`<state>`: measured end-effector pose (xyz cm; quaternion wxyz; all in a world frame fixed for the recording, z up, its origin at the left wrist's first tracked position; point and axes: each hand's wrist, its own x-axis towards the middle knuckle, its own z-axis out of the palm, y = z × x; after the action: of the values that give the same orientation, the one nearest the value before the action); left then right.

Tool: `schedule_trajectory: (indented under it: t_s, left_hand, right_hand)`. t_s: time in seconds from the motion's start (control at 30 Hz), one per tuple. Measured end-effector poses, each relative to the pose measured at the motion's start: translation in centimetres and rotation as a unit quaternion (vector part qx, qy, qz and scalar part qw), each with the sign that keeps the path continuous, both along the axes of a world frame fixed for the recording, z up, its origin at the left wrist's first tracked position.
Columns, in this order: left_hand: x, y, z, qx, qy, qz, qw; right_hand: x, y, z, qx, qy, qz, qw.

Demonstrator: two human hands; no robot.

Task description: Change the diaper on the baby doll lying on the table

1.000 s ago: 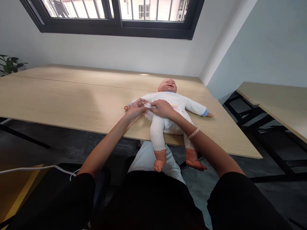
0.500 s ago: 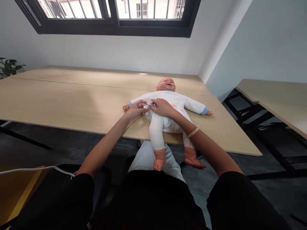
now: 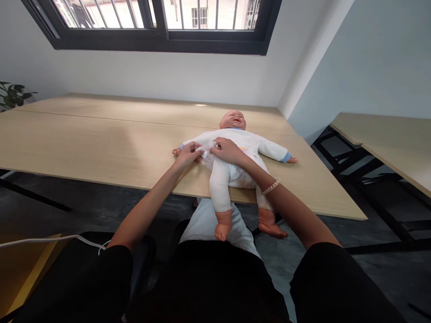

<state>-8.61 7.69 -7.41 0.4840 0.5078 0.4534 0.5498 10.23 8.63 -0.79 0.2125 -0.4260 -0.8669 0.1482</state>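
A baby doll in a white top with blue cuffs lies on its back on the wooden table, its feet hanging over the front edge. Round its hips is a white diaper. At the doll's hip, on the left of the view, my left hand pinches the outer end of a thin, whitish side flap of the diaper. My right hand, resting over the doll's belly, grips the inner end of that flap between thumb and fingers. The flap is stretched between both hands; its fine detail is too small to make out.
A second table with a dark frame stands to the right. Behind is a wall with a barred window. A leafy plant is at the far left. A white cable runs by my left arm, over a black chair.
My left hand has moved slightly left, away from my right hand. The whitish flap between them is now spread wider. The doll and my right hand stay almost in place.
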Motion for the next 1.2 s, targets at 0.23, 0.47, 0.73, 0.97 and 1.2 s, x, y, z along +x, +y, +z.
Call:
schedule_trajectory:
  t_s: [0.23,0.47,0.73,0.97,1.2]
  left_hand:
    - [0.0,0.2,-0.1,0.006,-0.014,0.012,1.000]
    - [0.2,0.0,0.5,-0.009,-0.051,-0.018,0.998]
    - [0.6,-0.5,0.7,-0.013,-0.082,-0.065,0.994]
    - [1.6,-0.2,-0.2,0.061,0.057,-0.062,0.995]
    - [0.9,-0.2,0.1,0.030,-0.014,-0.023,0.999]
  right_hand:
    - [0.1,0.1,0.0,0.008,0.042,-0.030,0.999]
    - [0.4,0.1,-0.1,-0.038,0.110,-0.006,0.993]
    - [0.6,0.2,-0.1,-0.060,0.149,-0.013,0.987]
    - [0.9,0.4,-0.4,-0.068,0.190,0.073,0.977]
    - [0.9,0.2,-0.2,-0.081,0.197,0.073,0.974]
